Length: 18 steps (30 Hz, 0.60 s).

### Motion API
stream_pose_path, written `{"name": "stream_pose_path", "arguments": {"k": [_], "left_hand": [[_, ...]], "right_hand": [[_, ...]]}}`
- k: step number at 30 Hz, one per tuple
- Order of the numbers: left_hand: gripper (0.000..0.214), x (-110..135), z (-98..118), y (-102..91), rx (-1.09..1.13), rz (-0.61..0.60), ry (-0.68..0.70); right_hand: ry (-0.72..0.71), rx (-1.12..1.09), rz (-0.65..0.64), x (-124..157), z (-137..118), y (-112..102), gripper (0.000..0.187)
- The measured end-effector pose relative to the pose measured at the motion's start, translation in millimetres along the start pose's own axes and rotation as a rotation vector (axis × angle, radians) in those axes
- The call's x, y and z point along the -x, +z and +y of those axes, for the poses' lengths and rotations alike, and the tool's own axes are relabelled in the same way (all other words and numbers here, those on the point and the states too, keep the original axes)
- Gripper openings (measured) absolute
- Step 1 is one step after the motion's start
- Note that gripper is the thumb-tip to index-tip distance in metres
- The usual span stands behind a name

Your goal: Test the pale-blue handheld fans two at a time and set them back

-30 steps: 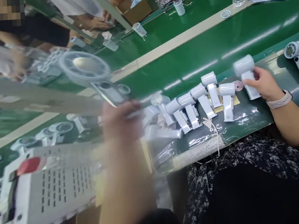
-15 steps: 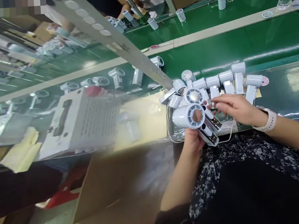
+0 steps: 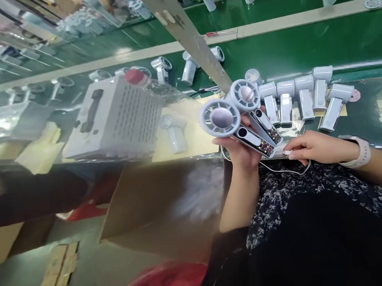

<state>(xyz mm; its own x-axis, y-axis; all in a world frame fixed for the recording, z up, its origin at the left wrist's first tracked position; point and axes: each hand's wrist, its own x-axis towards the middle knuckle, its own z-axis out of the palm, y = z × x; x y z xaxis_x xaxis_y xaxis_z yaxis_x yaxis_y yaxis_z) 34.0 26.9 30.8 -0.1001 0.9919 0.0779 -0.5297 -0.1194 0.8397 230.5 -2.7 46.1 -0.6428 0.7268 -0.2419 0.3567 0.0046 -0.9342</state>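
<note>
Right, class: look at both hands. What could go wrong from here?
1. The left hand holds two pale plastic handheld fans with round grilled heads together, so one might slip or knock the other.
2. The bare electronic circuit boards on their handles are exposed; the small white plug in the right hand might scrape them if it drifts.
3. The thin white cable loops over the dark patterned clothing and could snag.

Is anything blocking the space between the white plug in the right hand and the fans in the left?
Nothing visible in this view: an open gap separates the white plug in the right hand from the handheld fans in the left hand. The white cable curves below that gap, not across it.
</note>
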Motion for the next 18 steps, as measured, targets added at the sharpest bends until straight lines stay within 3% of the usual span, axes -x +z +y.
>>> {"name": "stream_pose_path", "arguments": {"k": [2, 6, 9, 12, 15, 18], "left_hand": [[0.084, -1.8, 2.6, 7.8, 0.026, -0.01, 0.012], [0.077, -0.4, 5.7, 18.1, 0.103, -0.053, 0.003], [0.076, 2.2, 4.3, 23.9, 0.131, -0.057, 0.012], [0.084, 3.9, 0.8, 27.8, 0.053, 0.037, 0.056], [0.089, 5.4, -2.5, 27.9, 0.014, 0.089, 0.106], [0.081, 6.1, -4.0, 27.6, 0.124, 0.036, 0.087]], "right_hand": [[-0.036, -0.134, -0.004, -4.0, -3.7, 7.5, 0.026], [-0.16, -0.221, 0.174, -8.9, -3.4, 22.6, 0.027], [-0.138, -0.257, 0.256, -6.1, -0.5, 34.5, 0.027], [-0.09, -0.314, 0.287, -4.8, 3.5, 43.3, 0.036], [-0.113, -0.25, 0.293, -5.9, 6.0, 44.0, 0.04], [-0.239, -0.078, 0.305, -4.9, 7.0, 40.1, 0.042]]}}
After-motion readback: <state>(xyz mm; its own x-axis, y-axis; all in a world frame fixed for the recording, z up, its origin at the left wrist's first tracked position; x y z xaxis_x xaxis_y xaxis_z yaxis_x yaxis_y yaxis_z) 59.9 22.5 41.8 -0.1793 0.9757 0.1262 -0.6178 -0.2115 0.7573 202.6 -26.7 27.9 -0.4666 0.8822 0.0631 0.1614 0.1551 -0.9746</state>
